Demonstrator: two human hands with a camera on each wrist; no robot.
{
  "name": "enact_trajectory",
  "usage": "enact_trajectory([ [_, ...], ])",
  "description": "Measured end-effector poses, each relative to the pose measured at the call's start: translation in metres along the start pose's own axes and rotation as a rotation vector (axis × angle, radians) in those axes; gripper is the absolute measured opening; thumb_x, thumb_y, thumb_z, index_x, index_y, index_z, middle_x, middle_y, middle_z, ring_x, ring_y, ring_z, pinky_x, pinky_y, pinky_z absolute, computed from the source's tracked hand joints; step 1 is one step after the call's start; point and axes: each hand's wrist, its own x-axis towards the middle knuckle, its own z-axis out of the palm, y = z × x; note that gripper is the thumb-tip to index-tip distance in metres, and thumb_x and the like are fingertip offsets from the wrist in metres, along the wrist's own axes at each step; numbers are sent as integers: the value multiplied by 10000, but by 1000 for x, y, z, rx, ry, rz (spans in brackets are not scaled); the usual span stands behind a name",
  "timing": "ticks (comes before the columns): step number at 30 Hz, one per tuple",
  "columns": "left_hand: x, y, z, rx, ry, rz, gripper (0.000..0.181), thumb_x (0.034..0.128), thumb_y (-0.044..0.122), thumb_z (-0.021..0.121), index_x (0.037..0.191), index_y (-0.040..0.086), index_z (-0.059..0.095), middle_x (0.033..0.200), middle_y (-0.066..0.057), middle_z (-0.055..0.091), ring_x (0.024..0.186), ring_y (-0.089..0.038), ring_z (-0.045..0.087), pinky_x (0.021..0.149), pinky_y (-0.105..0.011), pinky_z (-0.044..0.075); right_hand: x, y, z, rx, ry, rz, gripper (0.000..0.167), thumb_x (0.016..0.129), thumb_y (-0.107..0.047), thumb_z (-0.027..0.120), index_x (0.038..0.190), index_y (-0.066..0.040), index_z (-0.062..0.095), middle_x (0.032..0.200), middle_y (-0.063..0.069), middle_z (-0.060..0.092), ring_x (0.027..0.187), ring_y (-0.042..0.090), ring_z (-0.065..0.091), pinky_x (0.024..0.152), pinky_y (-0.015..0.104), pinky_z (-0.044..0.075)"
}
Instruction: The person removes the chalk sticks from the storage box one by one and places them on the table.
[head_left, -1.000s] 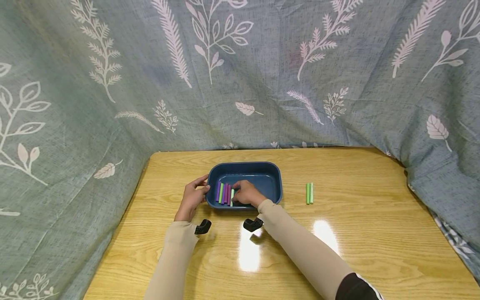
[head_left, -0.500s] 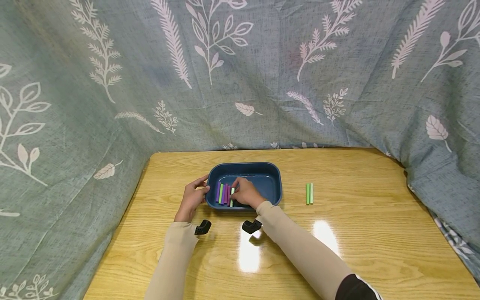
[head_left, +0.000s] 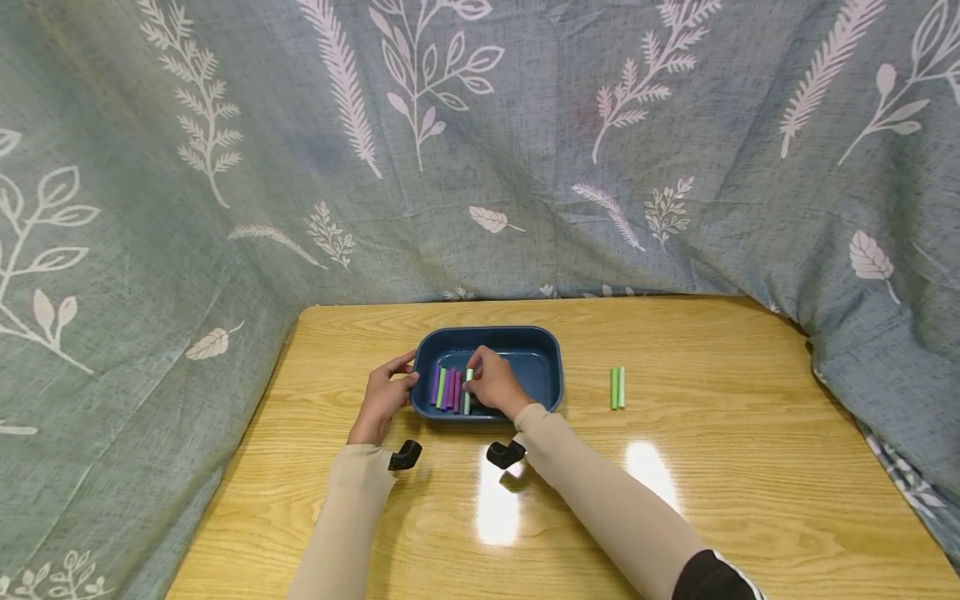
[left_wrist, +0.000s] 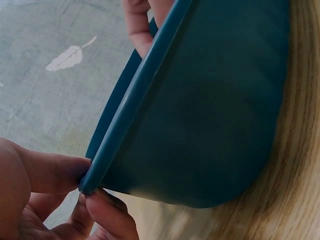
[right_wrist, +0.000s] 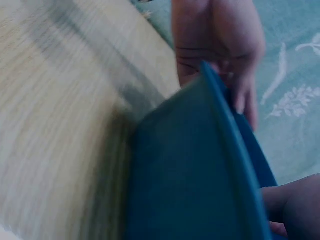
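Note:
A dark blue plastic tub point(head_left: 487, 330) stands on the table. My left hand point(head_left: 384, 402) pinches its left rim; the left wrist view shows the thumb and fingers point(left_wrist: 112, 215) on either side of the edge. Inside, at the tub's left end, lies a row of several chalk sticks point(head_left: 452, 390), purple, magenta and green. My right hand point(head_left: 495, 385) reaches into the tub and pinches a pale green chalk stick point(head_left: 468, 390) just right of that row. In the right wrist view the tub wall point(right_wrist: 185, 165) hides the chalk.
To the right of the tub, a green chalk stick point(head_left: 614, 388) and a paler green one point(head_left: 622, 388) lie side by side on the wooden table point(head_left: 720, 433). A grey-green leaf-patterned cloth point(head_left: 525, 233) hangs behind the table and along its sides.
My right hand has shifted slightly away from me with the pale green chalk stick, which now shows a small gap from the row. My left hand stays on the rim.

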Motion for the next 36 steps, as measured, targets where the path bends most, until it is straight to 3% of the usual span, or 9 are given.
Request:
enact_trajectory([
  [11, -1, 5, 0, -15, 5, 8, 487, 1048, -21, 572, 1530, 46, 561, 1198, -126, 497, 794, -131, 593, 579, -193, 525, -11, -4, -43, 105, 4, 55, 296, 972, 63, 705, 1249, 74, 602, 1003, 168, 614, 763, 332, 726, 767, 455, 639],
  [23, 0, 3, 2, -32, -3, 1, 481, 1050, -32, 573, 1526, 39, 564, 1165, -106, 500, 751, -118, 595, 598, -203, 544, -28, 3, -84, 158, 73, 52, 280, 986, 95, 665, 1255, 88, 589, 1034, 206, 630, 821, 350, 718, 837, 520, 626],
  [32, -1, 2, 0, -27, -11, -1, 476, 1059, 9, 575, 1532, 62, 565, 1157, -99, 500, 684, -116, 557, 576, -202, 497, -42, 17, -115, 209, 112, 104, 332, 1009, 64, 654, 1329, 89, 564, 1061, 172, 603, 801, 212, 700, 840, 469, 630],
  [36, -2, 2, 0, -14, -8, -3, 476, 1061, 9, 576, 1533, 69, 566, 1167, -109, 499, 694, -119, 567, 583, -200, 506, -48, 25, -128, 222, 134, 111, 348, 1013, 56, 653, 1345, 87, 554, 1099, 184, 599, 843, 221, 693, 847, 469, 628],
])
